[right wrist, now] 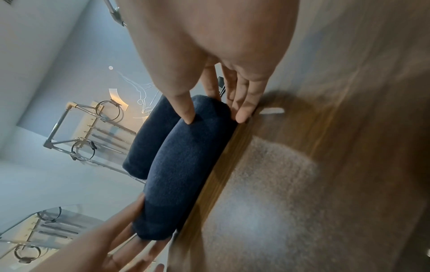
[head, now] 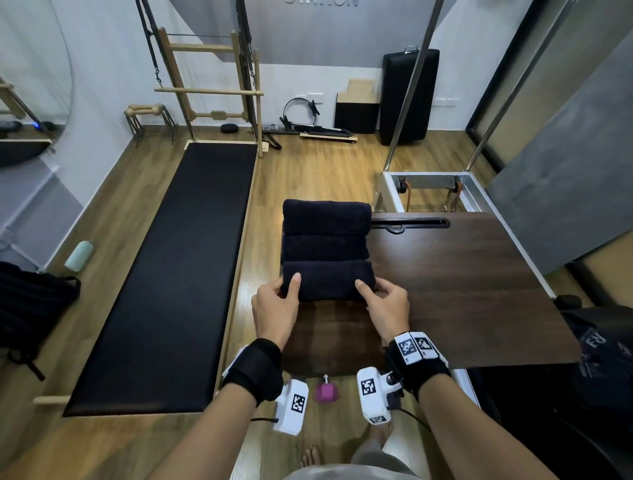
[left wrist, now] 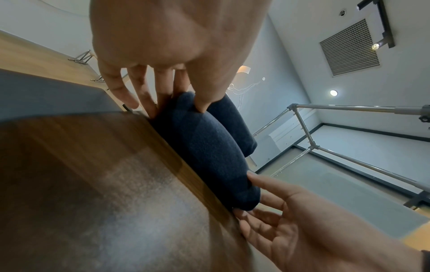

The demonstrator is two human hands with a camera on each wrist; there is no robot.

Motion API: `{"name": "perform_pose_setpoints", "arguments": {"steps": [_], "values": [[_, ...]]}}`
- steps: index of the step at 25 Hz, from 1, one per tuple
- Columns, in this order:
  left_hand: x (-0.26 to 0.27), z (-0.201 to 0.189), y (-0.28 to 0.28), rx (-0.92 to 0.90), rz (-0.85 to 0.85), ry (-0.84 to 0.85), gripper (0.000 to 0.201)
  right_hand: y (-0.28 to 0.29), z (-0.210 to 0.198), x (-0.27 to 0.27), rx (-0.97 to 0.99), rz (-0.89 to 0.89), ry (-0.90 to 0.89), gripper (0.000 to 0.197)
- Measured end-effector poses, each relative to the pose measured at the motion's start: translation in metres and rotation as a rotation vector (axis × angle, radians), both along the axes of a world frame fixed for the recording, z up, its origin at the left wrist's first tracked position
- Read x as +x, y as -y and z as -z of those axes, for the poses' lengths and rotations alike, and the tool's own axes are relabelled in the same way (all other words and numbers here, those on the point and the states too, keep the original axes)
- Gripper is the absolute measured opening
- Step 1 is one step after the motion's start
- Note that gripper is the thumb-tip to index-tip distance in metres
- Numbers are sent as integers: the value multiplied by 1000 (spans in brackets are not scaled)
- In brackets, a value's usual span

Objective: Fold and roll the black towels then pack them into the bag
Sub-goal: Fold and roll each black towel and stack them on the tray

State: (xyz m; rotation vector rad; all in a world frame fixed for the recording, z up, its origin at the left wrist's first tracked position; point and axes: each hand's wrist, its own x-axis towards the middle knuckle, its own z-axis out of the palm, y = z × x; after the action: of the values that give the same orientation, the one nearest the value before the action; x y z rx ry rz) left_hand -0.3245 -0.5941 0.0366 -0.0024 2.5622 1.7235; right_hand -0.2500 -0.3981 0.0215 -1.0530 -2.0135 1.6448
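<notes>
**Two hands at the ends of the nearest rolled towel**

Three rolled black towels lie side by side at the left edge of the dark wood-grain tabletop (head: 462, 274). The nearest towel (head: 328, 280) is the one handled; the middle towel (head: 324, 248) touches it on its far side, and the far towel (head: 327, 216) lies beyond that.

The left hand (head: 275, 308) grips the left end of the nearest towel: its thumb (head: 295, 284) lies on the upper surface, while the left wrist view shows the fingers (left wrist: 149, 92) wrapped round the end of the roll, down to the tabletop edge. The right hand (head: 388, 308) grips the right end in mirror fashion, thumb (head: 363, 287) pressed into the top of the roll and fingers (right wrist: 242, 103) closed against its end beside the tabletop. Neither hand is spread wide; each is narrowed around the towel.

Square black-and-white coded markers (head: 416, 346) sit on the wrist-worn units. Partial white lettering appears on a dark cloth item (head: 596, 346) at the right edge, too cut off to read. Cropped letters (head: 322, 2) on the far wall are also unreadable.

On the floor to the left lies a long black padded mat (head: 178, 267); a small pink dumbbell (head: 327, 392) rests between the forearms.
</notes>
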Motion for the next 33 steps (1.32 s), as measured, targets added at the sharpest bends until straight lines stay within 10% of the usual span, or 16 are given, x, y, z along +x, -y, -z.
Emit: {"name": "perform_pose_setpoints", "arguments": {"steps": [13, 21, 33], "values": [[26, -12, 7, -31, -145, -85, 24, -12, -4, 15, -28, -43, 15, 59], [64, -29, -84, -11, 598, -47, 31, -59, -20, 71, -73, 24, -31, 23], [159, -25, -336, -64, 1027, -1, 17, -225, -31, 240, -179, 267, -15, 18]]}}
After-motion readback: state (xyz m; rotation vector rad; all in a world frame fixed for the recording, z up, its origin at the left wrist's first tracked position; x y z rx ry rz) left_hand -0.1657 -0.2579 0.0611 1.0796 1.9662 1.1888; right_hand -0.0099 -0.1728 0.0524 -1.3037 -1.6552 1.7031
